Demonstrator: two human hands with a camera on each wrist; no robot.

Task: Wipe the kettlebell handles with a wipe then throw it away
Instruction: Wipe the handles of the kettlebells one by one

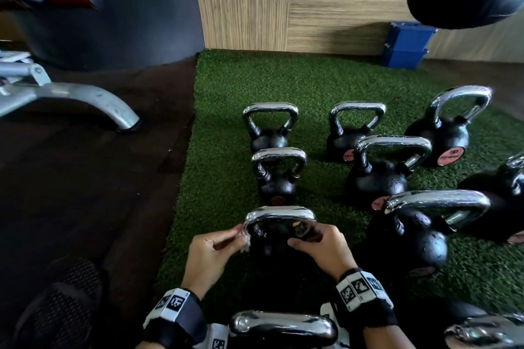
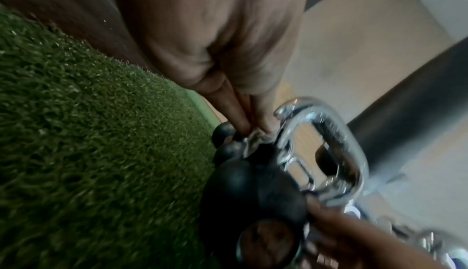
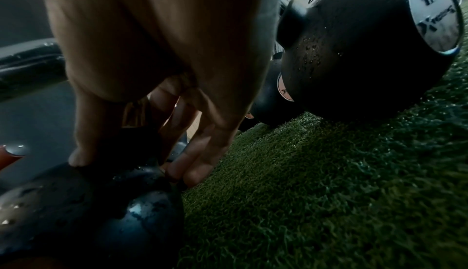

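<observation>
A black kettlebell with a chrome handle (image 1: 279, 214) stands on the green turf just in front of me. My left hand (image 1: 215, 246) pinches a small crumpled white wipe (image 1: 244, 244) against the left leg of that handle; the wipe (image 2: 255, 138) shows at the fingertips beside the chrome handle (image 2: 329, 139) in the left wrist view. My right hand (image 1: 314, 241) grips the right side of the kettlebell (image 3: 108, 203), thumb on the ball and fingers curled round the handle's right base.
Several more chrome-handled kettlebells (image 1: 382, 167) stand on the turf (image 1: 221, 127) ahead and to the right, and one handle (image 1: 282, 326) is right below my wrists. A grey machine leg (image 1: 93, 99) lies on the dark floor at left. Blue boxes (image 1: 405, 45) sit by the wood wall.
</observation>
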